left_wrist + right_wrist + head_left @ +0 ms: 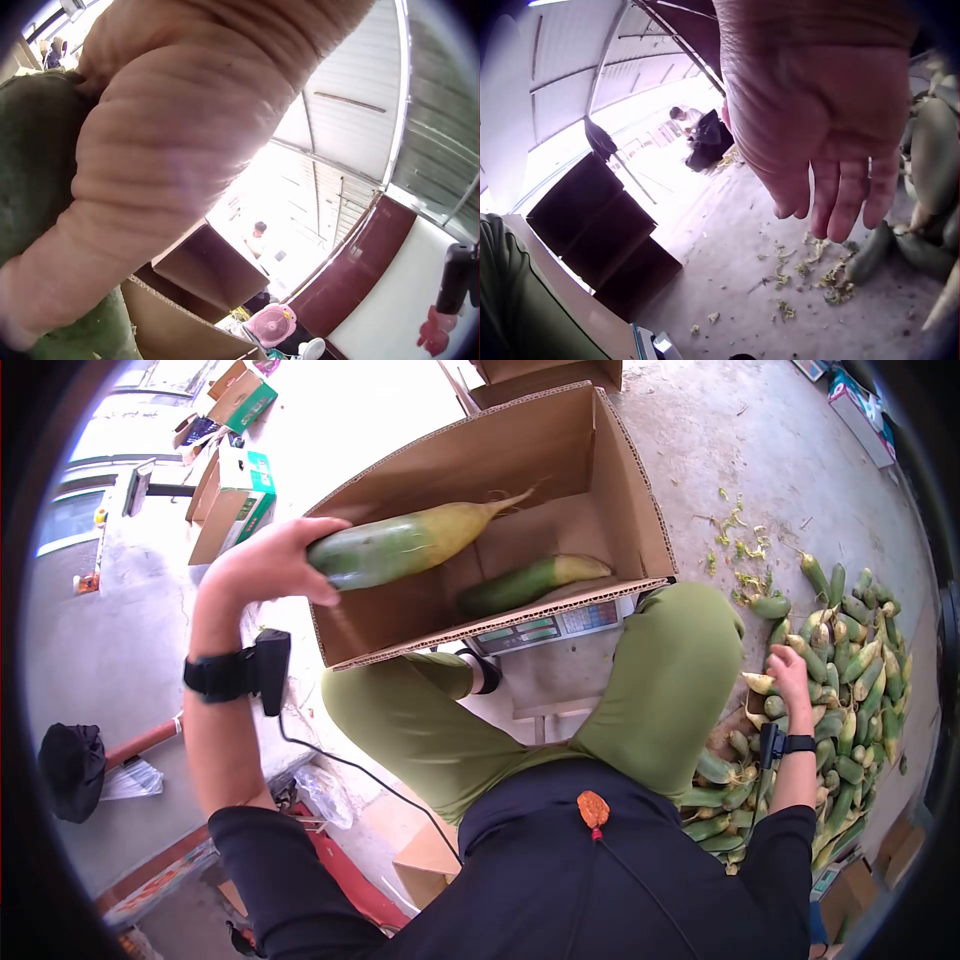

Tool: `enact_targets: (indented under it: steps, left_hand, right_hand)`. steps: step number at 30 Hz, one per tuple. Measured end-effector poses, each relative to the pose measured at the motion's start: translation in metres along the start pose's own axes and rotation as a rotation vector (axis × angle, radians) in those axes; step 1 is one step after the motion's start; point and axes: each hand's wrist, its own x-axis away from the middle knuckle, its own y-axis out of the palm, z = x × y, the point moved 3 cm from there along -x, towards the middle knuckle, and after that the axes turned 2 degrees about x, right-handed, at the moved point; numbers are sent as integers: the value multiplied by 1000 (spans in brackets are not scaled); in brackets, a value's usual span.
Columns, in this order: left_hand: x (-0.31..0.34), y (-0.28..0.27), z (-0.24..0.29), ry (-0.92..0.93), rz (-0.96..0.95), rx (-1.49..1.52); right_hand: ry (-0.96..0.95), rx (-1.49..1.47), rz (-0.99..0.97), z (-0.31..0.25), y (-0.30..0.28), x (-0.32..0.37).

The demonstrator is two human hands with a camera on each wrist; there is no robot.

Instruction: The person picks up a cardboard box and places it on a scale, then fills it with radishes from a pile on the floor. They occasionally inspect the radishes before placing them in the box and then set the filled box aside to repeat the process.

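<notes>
My left hand grips the thick green end of a corn cob in its husk and holds it over the near left corner of an open cardboard box. Another husked cob lies on the box floor. In the left wrist view the palm fills the frame, with the green husk pressed against it. My right hand hovers open over a pile of husked cobs on the floor at my right; its fingers hang straight and hold nothing.
The box sits on a platform scale with a display. More cartons stand at the far left, and husk scraps litter the concrete floor. My green-trousered knees frame the scale. A person sits in the distance.
</notes>
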Motion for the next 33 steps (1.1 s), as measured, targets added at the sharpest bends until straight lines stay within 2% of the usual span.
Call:
enact_targets:
  steps: [3, 6, 9, 10, 11, 13, 14, 15, 16, 18, 21, 23, 25, 27, 29, 31, 33]
  left_hand:
    - [-41, 10, 22, -32, -83, -156]
    - [-83, 26, 40, -71, -150, -154]
    - [-123, 45, 30, -5, -148, -94]
    - [-135, 51, 27, -67, -250, -135]
    - [-142, 57, 23, -57, -258, -137]
    - [-159, 68, 7, -125, -291, -182]
    - [-166, 74, 3, -106, -284, -318]
    - [-175, 82, -8, -66, -298, -293]
    - [-177, 86, -10, -41, -296, -317]
    - [-185, 97, -22, 59, -344, -182]
    - [-189, 100, -35, 107, -305, -323]
    - [-190, 96, -44, -15, -322, -6]
    - [-181, 85, -30, -28, -323, 73]
    - [-169, 75, -13, -48, -315, 151]
    - [-157, 65, 5, -22, -260, 329]
    - [-144, 60, 16, -34, -200, 375]
    - [-131, 50, 25, -50, -106, 426]
  right_hand:
    - [-18, -4, -21, 25, 26, -1]
    - [98, -11, 2, 50, 38, 5]
    - [210, -101, 3, 97, 50, 12]
    - [321, -119, 29, 111, 51, 20]
    - [332, -111, 24, 133, 54, 23]
    - [451, -59, 58, 137, 57, 46]
    - [490, -103, 17, 148, 59, 51]
    - [534, -148, -18, 165, 62, 55]
    - [557, -95, 10, 171, 62, 61]
    - [601, -54, 74, 177, 68, 74]
    - [677, -13, 74, 189, 75, 88]
    - [655, 57, 82, 207, 83, 91]
    - [681, 117, 108, 211, 93, 97]
    - [714, 94, 49, 200, 101, 105]
    - [589, 675, -122, 173, 112, 108]
    - [401, 949, -252, 148, 128, 121]
    - [256, 1078, -206, 154, 147, 126]
